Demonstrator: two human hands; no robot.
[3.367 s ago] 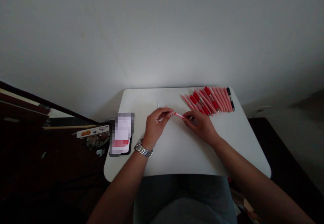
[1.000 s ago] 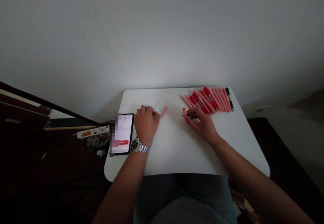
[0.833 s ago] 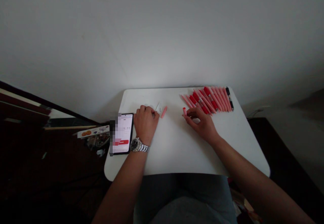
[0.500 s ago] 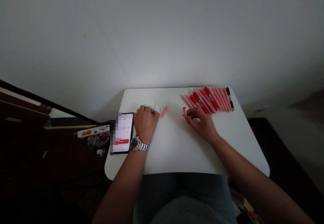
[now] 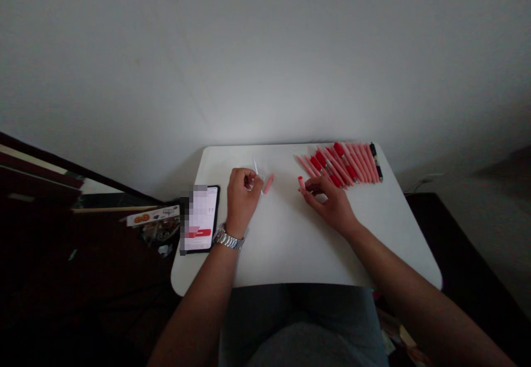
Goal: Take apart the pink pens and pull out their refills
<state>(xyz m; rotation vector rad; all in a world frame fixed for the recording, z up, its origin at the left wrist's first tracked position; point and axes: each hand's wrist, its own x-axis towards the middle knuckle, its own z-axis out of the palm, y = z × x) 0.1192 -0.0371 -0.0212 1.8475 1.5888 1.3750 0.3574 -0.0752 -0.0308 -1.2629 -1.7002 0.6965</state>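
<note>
Between the thumb and fingers of my left hand (image 5: 244, 194) is a slim white pen refill (image 5: 255, 164), its thin end pointing toward the wall. Just right of those fingers lies a short pink tapered pen piece (image 5: 269, 182). My right hand (image 5: 329, 202) pinches a pink pen barrel (image 5: 302, 182) with a red end facing up; the fingers hide part of it. Beyond my right hand, several pink and red pens (image 5: 354, 162) lie side by side, with a black pen (image 5: 376, 162) at their right end.
A phone (image 5: 202, 220) with a lit screen lies at the left edge of the white table (image 5: 290, 251). The wall (image 5: 265, 79) stands behind the table. Low at the left is a container of small items (image 5: 160, 231) beside the table.
My left hand has turned and lifted slightly, moving right and away from the phone. The white refill now stands out longer above its fingers. My right hand has barely moved.
</note>
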